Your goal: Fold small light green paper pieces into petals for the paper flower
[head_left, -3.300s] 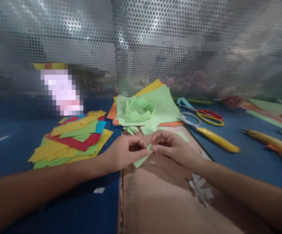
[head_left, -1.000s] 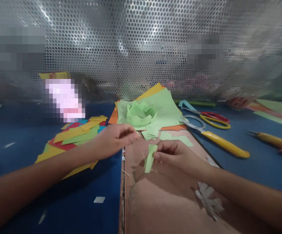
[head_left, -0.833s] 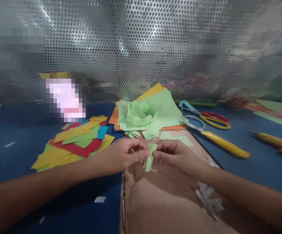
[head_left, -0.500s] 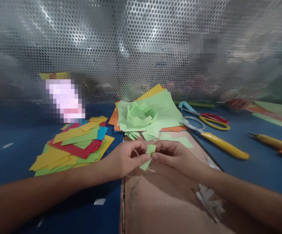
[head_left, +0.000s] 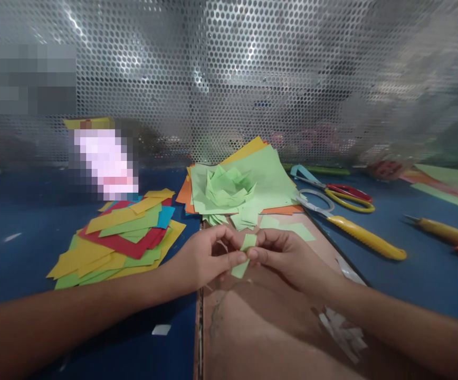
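Observation:
A small pale green paper strip is pinched between both hands above the brown board. My left hand grips its left side between thumb and fingers. From the right, my right hand pinches the same strip, its thumb tip close to the left thumb. Beyond the hands, a folded green paper flower with pointed petals rests on light green sheets. Small green paper pieces lie in front of that flower, and flat green pieces lie behind my right hand.
Coloured paper pieces are heaped on the blue surface at left. To the right lie scissors with red and yellow handles, a yellow-handled tool and another yellow tool. White paper scraps sit near my right forearm. A perforated metal panel stands behind.
The green strip has shifted slightly right and tilted a little in my fingers. Both hands keep their pinch on it with barely any movement.

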`<state>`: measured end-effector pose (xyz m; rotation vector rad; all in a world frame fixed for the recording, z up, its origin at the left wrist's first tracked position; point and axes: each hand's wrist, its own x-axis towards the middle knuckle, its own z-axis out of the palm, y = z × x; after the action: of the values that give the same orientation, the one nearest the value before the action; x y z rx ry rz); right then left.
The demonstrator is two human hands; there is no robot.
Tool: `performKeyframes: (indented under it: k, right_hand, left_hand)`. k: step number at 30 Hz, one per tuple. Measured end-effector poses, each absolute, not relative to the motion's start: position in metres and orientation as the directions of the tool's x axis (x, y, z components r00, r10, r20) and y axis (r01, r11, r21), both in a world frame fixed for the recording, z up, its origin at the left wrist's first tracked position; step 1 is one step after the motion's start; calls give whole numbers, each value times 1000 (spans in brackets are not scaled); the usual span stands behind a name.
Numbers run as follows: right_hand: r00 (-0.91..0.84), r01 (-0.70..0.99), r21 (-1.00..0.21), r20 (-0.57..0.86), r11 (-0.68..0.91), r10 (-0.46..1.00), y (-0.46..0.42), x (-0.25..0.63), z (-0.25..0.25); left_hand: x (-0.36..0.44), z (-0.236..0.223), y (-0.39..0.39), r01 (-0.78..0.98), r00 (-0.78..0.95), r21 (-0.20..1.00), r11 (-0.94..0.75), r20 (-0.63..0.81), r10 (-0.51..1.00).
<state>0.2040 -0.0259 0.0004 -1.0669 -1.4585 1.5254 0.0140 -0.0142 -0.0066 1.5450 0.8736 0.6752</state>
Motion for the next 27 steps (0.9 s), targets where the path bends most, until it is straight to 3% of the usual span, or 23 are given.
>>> performKeyframes:
  k: [6,27]
  right_hand:
    - [-303,3,-994,-107,-112,947,-29,203,2]
    - [-282,71,-989,-142,-127,949,-30,199,8]
  left_hand:
    - [12,-8,-15,203,554,979,25,-136,821]
    - [15,-2,-19,160,542,979,-128,21,840]
